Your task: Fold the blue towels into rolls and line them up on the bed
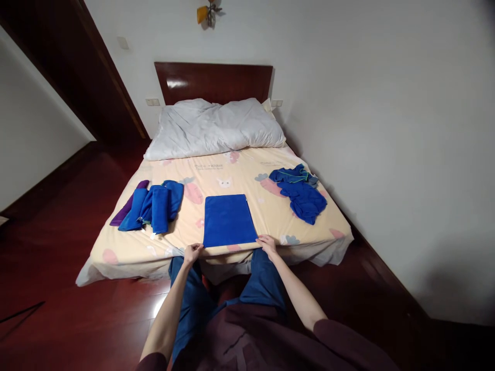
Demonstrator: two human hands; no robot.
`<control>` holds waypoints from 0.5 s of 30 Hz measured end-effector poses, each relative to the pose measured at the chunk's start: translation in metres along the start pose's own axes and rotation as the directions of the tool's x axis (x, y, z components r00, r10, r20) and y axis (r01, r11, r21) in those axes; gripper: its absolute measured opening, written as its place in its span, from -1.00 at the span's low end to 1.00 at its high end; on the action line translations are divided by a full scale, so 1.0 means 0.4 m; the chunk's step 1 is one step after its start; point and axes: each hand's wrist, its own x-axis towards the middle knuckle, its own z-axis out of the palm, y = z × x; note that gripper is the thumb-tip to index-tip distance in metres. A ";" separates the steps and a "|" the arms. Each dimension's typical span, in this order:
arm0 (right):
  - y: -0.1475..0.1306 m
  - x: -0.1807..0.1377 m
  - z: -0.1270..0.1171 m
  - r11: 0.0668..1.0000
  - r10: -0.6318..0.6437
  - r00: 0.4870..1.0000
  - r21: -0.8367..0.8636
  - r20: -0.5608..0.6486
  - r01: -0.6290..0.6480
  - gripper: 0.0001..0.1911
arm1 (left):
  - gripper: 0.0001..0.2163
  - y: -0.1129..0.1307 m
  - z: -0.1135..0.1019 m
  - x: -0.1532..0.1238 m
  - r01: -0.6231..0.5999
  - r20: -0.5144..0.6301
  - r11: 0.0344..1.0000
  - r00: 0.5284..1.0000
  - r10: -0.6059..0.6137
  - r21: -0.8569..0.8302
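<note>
Head view shows the work partway through, judging by how the cloths lie on the bed (pixel 180 167). One blue cloth (pixel 229 220) is spread smooth and square at the near edge, between the person's legs and the pillow end. The left hand (pixel 193 253) pinches its near left corner between thumb and fingers; the right hand (pixel 267 245) appears to pinch the near right corner the same way. Whether this cloth is one layer or already doubled cannot be told.

Off to the left, a purple bundle (pixel 129 208) and several blue bundles (pixel 160 208) lie side by side, long and narrow, rolled or folded; these look finished. To the right, a loose heap (pixel 307 201) of crumpled blue fabric seems still to be dealt with; how many pieces it holds is unclear. The flat one looks straightened but not yet made compact.
</note>
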 end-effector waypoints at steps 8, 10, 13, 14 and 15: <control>-0.001 -0.001 -0.020 0.993 0.000 0.998 -0.120 0.070 0.008 -0.63 | -0.73 -0.017 -0.010 -0.014 -0.023 0.116 0.999 0.993 0.027 -0.036; 0.002 -0.001 -0.014 0.990 0.001 0.998 -0.142 0.063 0.008 -0.60 | -0.68 -0.019 -0.004 -0.016 -0.016 0.135 0.999 0.991 0.023 -0.050; 0.005 0.003 0.003 0.986 0.000 0.999 -0.165 0.041 0.007 -0.58 | -0.62 -0.017 0.005 -0.014 -0.011 0.140 0.999 0.990 0.018 -0.053; 0.007 0.003 0.008 0.985 0.000 0.999 -0.174 0.035 0.006 -0.59 | -0.62 -0.016 0.006 -0.014 -0.011 0.138 0.999 0.990 0.018 -0.046; 0.009 0.003 0.010 0.983 0.001 1.000 -0.185 0.030 0.005 -0.61 | -0.63 -0.014 0.005 -0.014 -0.013 0.135 0.999 0.991 0.018 -0.036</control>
